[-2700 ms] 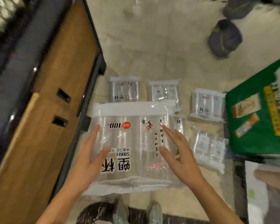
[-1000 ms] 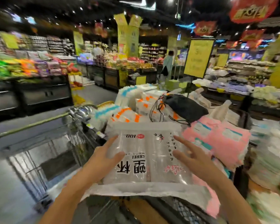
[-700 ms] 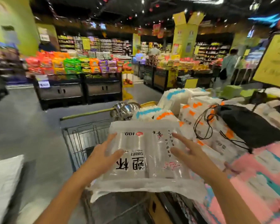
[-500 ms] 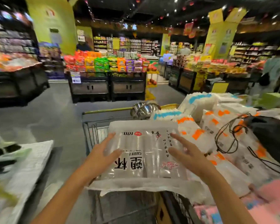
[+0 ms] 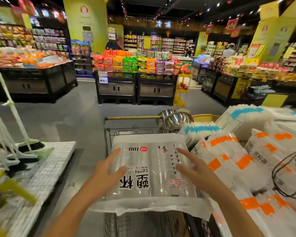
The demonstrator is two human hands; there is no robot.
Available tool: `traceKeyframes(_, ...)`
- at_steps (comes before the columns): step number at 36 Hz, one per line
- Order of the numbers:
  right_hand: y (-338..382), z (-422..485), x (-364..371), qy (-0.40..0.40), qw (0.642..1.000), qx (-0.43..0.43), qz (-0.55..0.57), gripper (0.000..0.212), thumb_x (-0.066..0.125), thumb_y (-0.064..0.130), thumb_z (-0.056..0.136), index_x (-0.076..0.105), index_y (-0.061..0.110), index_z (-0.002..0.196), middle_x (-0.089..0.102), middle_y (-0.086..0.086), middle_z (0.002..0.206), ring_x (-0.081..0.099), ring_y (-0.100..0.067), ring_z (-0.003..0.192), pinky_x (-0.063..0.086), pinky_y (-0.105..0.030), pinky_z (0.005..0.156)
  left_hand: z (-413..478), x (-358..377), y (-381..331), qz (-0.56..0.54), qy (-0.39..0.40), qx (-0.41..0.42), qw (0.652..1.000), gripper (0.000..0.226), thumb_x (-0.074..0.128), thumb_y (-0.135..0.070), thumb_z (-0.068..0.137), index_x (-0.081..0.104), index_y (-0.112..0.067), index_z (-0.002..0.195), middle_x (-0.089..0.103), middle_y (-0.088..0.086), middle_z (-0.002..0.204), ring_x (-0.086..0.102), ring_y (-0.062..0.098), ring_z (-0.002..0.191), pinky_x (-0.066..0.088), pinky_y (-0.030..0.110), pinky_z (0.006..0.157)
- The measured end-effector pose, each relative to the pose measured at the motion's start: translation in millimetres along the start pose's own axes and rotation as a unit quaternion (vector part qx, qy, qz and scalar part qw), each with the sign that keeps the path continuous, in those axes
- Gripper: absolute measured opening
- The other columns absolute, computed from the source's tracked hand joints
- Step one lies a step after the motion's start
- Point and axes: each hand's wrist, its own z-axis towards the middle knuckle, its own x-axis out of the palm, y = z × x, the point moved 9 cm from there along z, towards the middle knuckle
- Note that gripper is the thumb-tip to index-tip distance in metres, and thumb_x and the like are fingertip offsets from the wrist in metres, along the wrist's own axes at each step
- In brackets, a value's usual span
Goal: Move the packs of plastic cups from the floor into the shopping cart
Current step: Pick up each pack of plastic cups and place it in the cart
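Since the glimpse half a second back, both my hands have been carrying the pack further left, away from the heaped bags and over the cart's open end, so it is now hanging squarely above the basket. My left hand [image 5: 108, 170] is pressing flat against the left face of the pack of plastic cups [image 5: 150, 170], fingers spread, and my right hand [image 5: 193, 170] is doing the same on the right face; I am squeezing it between two open palms, not curling around it. I am judging this pack as nearly delivered: it is hovering over the shopping cart [image 5: 108, 134], not yet lowered in. Other packs on the floor are out of sight now, so I cannot tell how many are remaining. The cart's wire rim and its yellow handle bar [image 5: 132, 118] are lying just beyond the pack's far edge. Steel bowls [image 5: 176, 119] are sitting just right of that bar. Orange-striped bags [image 5: 229, 159] are crowding close on my right, so room is tight there. On my left the aisle floor [image 5: 67, 117] is standing open, with a woven white sack [image 5: 46, 168] lying well apart
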Motion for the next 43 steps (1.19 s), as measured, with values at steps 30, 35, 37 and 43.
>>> traceKeyframes(30, -207, 149, 162, 0.097, 0.973, 0.206, 0.040, 0.066, 0.069, 0.012, 0.095, 0.044, 0.042, 0.147, 0.050, 0.019, 0.132, 0.063, -0.003, 0.093, 0.051, -0.019, 0.087, 138, 107, 206, 0.009, 0.051, -0.182, 0.982, 0.078, 0.068, -0.038, 0.086, 0.017, -0.060, 0.141, 0.032, -0.009, 0.150, 0.036, 0.006, 0.127, 0.035, 0.036, 0.107)
traceKeyframes(35, -279, 145, 220, 0.131, 0.955, 0.264, 0.041, 0.070, 0.064, -0.001, 0.093, 0.044, 0.041, 0.145, 0.040, 0.017, 0.148, 0.036, -0.004, 0.141, 0.030, -0.032, 0.121, 127, 160, 273, -0.014, 0.040, -0.270, 0.962, 0.088, 0.074, -0.026, 0.083, 0.016, -0.058, 0.140, 0.031, -0.007, 0.150, 0.035, 0.001, 0.120, 0.032, 0.023, 0.100)
traceKeyframes(37, -302, 138, 242, 0.147, 0.950, 0.274, 0.032, 0.070, 0.063, -0.002, 0.094, 0.042, 0.044, 0.143, 0.038, 0.017, 0.147, 0.034, -0.001, 0.138, 0.028, -0.032, 0.122, 120, 178, 306, -0.015, 0.033, -0.288, 0.957, 0.090, 0.073, -0.023, 0.083, 0.012, -0.068, 0.132, 0.032, -0.007, 0.148, 0.037, 0.002, 0.122, 0.032, 0.027, 0.101)
traceKeyframes(43, -376, 109, 302, 0.190, 0.924, 0.330, -0.016, 0.068, 0.060, -0.004, 0.095, 0.045, 0.043, 0.141, 0.035, 0.008, 0.159, 0.030, -0.017, 0.151, 0.027, -0.036, 0.125, 84, 235, 393, -0.012, 0.053, -0.363, 0.930, 0.087, 0.071, -0.018, 0.084, 0.016, -0.059, 0.139, 0.027, -0.002, 0.154, 0.030, 0.020, 0.141, 0.029, 0.049, 0.115)
